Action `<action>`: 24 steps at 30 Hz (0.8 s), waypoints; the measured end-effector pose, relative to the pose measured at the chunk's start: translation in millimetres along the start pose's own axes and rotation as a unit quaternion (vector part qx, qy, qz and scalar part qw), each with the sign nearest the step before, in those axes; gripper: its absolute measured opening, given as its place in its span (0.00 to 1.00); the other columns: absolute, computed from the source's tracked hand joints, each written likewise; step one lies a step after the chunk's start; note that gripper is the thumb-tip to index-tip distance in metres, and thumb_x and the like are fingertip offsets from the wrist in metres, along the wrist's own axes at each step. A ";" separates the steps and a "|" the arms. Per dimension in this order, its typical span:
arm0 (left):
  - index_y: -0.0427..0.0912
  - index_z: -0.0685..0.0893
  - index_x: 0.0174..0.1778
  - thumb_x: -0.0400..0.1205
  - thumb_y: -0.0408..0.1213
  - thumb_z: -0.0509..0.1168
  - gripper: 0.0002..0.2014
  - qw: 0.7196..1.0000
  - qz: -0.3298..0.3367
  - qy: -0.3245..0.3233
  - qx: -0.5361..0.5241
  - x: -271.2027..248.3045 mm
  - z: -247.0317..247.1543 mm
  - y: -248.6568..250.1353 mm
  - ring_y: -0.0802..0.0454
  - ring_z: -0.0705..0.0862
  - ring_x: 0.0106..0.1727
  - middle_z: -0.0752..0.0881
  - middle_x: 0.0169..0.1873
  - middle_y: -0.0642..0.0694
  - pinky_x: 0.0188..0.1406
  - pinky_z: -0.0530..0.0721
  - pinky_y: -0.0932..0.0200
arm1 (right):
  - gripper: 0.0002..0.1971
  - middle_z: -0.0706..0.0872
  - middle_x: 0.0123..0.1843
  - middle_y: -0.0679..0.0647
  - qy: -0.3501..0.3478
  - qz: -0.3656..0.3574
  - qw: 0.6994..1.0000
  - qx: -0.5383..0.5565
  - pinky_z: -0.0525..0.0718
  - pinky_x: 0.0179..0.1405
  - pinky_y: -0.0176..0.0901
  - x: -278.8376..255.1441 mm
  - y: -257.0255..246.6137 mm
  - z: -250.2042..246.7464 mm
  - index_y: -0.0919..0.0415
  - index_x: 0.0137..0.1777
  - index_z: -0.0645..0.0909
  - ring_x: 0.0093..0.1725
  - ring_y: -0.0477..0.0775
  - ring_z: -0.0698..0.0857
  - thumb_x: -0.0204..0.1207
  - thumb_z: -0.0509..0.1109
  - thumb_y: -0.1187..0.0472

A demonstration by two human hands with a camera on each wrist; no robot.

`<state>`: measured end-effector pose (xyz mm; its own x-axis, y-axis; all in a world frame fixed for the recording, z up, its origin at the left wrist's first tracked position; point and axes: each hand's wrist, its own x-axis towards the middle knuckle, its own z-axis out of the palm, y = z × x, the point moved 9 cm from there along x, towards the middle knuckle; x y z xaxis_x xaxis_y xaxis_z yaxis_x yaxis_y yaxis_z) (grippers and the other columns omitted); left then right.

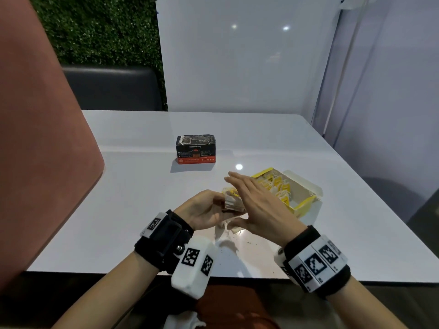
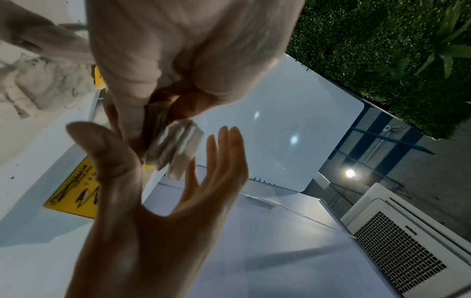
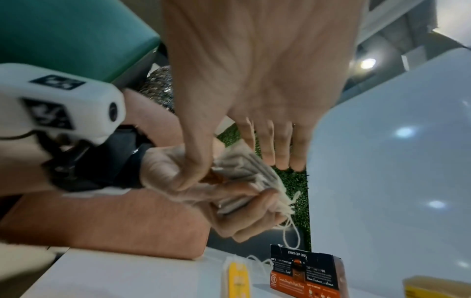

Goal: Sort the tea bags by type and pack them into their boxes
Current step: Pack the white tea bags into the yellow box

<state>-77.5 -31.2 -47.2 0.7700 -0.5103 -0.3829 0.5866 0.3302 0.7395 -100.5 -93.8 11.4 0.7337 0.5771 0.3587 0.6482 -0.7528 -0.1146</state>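
The left hand [image 1: 206,210] is curled round a small stack of pale paper tea bags [image 1: 234,204], holding it above the near middle of the glossy white table [image 1: 133,186]. The right hand [image 1: 256,205] has its fingers straight and held together, slanted over the stack; its thumb presses on the stack's near end. The number of bags in the stack cannot be told.

Count of boxes: two. One black rectangular cardboard box with an orange base band [image 1: 195,150] stands closed near the table centre, well apart from both hands. One yellow-and-white cardboard box [image 1: 306,205] lies open just beyond the right hand, holding many tea bags with yellow tags [image 1: 280,186]; their exact number cannot be told. Loose pale tea bags with strings [image 1: 228,227] lie on the table directly below the hands, with dark specks scattered near them.

View differences: the right wrist view shows white strings [image 3: 290,203] trailing from the far end of the held stack [image 3: 244,171], and one yellow-tagged bag [image 3: 238,279] lying beside the black box [image 3: 305,270]; the head view shows neither. The left wrist view shows the stack [image 2: 175,145] edge-on, as several thin layers, with a printed yellow box panel [image 2: 74,191] below it
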 end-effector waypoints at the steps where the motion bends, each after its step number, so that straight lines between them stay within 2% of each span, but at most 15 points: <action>1: 0.25 0.78 0.44 0.84 0.25 0.44 0.16 1.000 0.003 0.007 0.008 0.7 -2.2 0.7 0.44 0.89 0.37 0.85 0.37 0.34 0.39 0.89 0.55 | 0.39 0.76 0.69 0.58 0.034 -0.009 0.999 -0.018 0.84 0.58 0.47 -1.5 -4.9 -4.9 0.60 0.71 0.65 0.65 0.58 0.79 0.64 0.79 0.51; 2: 0.26 0.77 0.44 0.84 0.24 0.44 0.16 1.000 0.006 0.012 0.021 1.3 -4.3 1.6 0.44 0.87 0.39 0.84 0.38 0.34 0.40 0.89 0.56 | 0.33 0.80 0.61 0.57 0.059 -0.010 0.998 -0.030 0.87 0.46 0.44 -2.9 -8.4 -8.1 0.61 0.65 0.70 0.55 0.57 0.83 0.63 0.80 0.55; 3: 0.26 0.77 0.45 0.83 0.24 0.44 0.15 0.999 0.009 0.016 0.032 1.7 -5.1 2.4 0.44 0.86 0.41 0.84 0.40 0.34 0.43 0.88 0.56 | 0.28 0.82 0.54 0.56 0.074 -0.006 0.997 -0.035 0.86 0.35 0.40 -3.8 -9.9 -9.5 0.61 0.60 0.73 0.46 0.55 0.84 0.62 0.81 0.57; 5: 0.25 0.77 0.45 0.82 0.22 0.45 0.15 0.999 0.012 0.026 0.042 3.0 -7.1 2.7 0.46 0.86 0.41 0.83 0.41 0.34 0.43 0.88 0.57 | 0.19 0.83 0.45 0.55 0.080 -0.001 0.997 -0.024 0.80 0.25 0.38 -4.5 -9.8 -8.5 0.62 0.53 0.77 0.36 0.54 0.83 0.65 0.79 0.61; 8: 0.26 0.78 0.44 0.83 0.21 0.45 0.15 0.998 0.013 0.040 0.039 3.0 -9.9 1.4 0.49 0.87 0.35 0.84 0.37 0.36 0.40 0.89 0.58 | 0.10 0.83 0.42 0.56 0.062 0.003 0.998 0.012 0.74 0.26 0.39 -2.9 -5.2 -8.6 0.64 0.50 0.78 0.34 0.57 0.82 0.71 0.73 0.64; 10: 0.26 0.79 0.47 0.84 0.22 0.45 0.16 0.999 0.012 0.030 0.029 2.2 -8.4 -0.1 0.45 0.88 0.40 0.86 0.40 0.34 0.45 0.88 0.54 | 0.07 0.85 0.41 0.57 0.064 0.014 0.997 0.034 0.77 0.29 0.42 1.0 1.0 -15.3 0.65 0.49 0.80 0.35 0.59 0.83 0.72 0.70 0.66; 12: 0.24 0.78 0.53 0.84 0.23 0.46 0.14 1.000 0.006 0.022 0.018 2.1 -7.9 -2.4 0.38 0.86 0.48 0.84 0.48 0.30 0.51 0.86 0.50 | 0.06 0.88 0.41 0.57 0.101 0.029 0.994 0.025 0.80 0.30 0.44 5.5 7.4 -28.7 0.65 0.48 0.82 0.35 0.60 0.86 0.71 0.72 0.67; 14: 0.23 0.76 0.55 0.85 0.24 0.46 0.14 1.000 -0.004 0.020 0.001 1.7 -7.3 -6.2 0.34 0.84 0.52 0.81 0.52 0.28 0.54 0.85 0.47 | 0.08 0.90 0.39 0.57 0.145 0.036 0.989 -0.009 0.83 0.27 0.42 7.1 8.5 -41.5 0.64 0.48 0.84 0.34 0.59 0.88 0.69 0.74 0.67; 16: 0.23 0.76 0.55 0.85 0.24 0.48 0.13 1.000 0.001 0.010 0.002 0.7 -3.7 -6.7 0.33 0.83 0.53 0.80 0.53 0.28 0.54 0.86 0.47 | 0.12 0.91 0.38 0.56 0.146 0.019 0.988 -0.045 0.83 0.25 0.40 6.1 1.5 -39.6 0.64 0.46 0.84 0.33 0.57 0.89 0.63 0.79 0.69; 18: 0.25 0.78 0.53 0.84 0.26 0.49 0.13 1.000 0.009 -0.002 0.011 -1.1 0.0 -4.5 0.37 0.82 0.53 0.81 0.51 0.30 0.56 0.85 0.47 | 0.16 0.91 0.40 0.56 0.106 -0.006 0.993 -0.056 0.84 0.26 0.40 2.4 -7.0 -23.1 0.63 0.46 0.84 0.35 0.57 0.89 0.57 0.81 0.69; 20: 0.28 0.79 0.50 0.83 0.28 0.48 0.14 1.000 0.006 -0.012 0.008 -1.8 1.2 -3.7 0.42 0.84 0.49 0.84 0.45 0.34 0.61 0.82 0.48 | 0.18 0.91 0.43 0.57 0.068 -0.005 0.996 -0.054 0.86 0.26 0.41 -3.5 -7.8 -6.9 0.63 0.48 0.84 0.39 0.57 0.90 0.57 0.82 0.67; 24: 0.30 0.78 0.52 0.85 0.35 0.46 0.17 1.000 -0.004 -0.020 -0.018 -0.7 0.2 -5.3 0.46 0.84 0.42 0.85 0.38 0.37 0.50 0.87 0.52 | 0.19 0.90 0.51 0.56 0.051 0.009 0.998 -0.031 0.89 0.29 0.47 -6.5 -3.5 4.2 0.63 0.55 0.84 0.48 0.58 0.89 0.62 0.79 0.66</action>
<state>-81.1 -32.7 -50.7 0.7546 -0.5447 -0.3660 0.6026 0.3543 0.7151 -106.7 -93.6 5.6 0.7189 0.5298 0.4500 0.6180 -0.7835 -0.0649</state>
